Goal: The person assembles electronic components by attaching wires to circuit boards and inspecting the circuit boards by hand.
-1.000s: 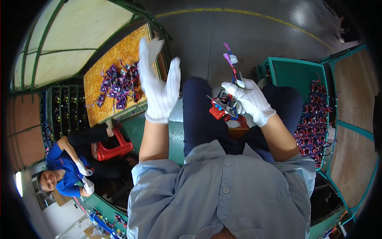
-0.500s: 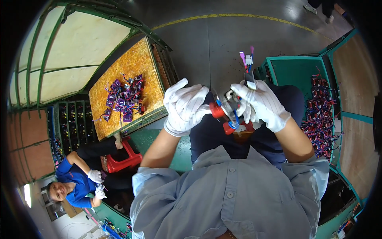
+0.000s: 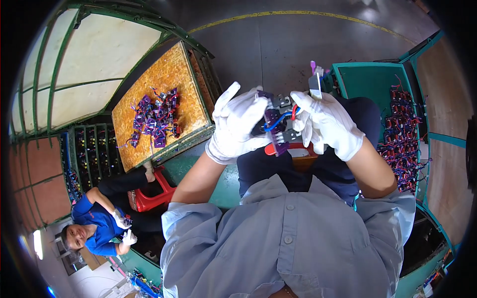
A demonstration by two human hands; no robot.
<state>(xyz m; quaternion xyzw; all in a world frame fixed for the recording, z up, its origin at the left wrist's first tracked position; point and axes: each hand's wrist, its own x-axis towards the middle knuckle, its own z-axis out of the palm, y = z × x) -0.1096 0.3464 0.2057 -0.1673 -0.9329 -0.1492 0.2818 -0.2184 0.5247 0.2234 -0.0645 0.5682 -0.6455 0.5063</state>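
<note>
Circuit board (image 3: 274,119) at centre, board pile (image 3: 158,124) on left table (image 3: 186,99), units (image 3: 397,134) in right tray (image 3: 365,82)

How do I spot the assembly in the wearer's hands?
From the grey shirt, look up to the gloved left hand and right hand. The purple assembly sits between them. Unlike the heap on the tabletop, it is held, showing a curved blue wire.

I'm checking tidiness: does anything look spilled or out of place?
Small dark specks dot the grey floor, left of the teal bin; they look like stray debris, too small to identify. The held purple board shows no obvious damage.
</note>
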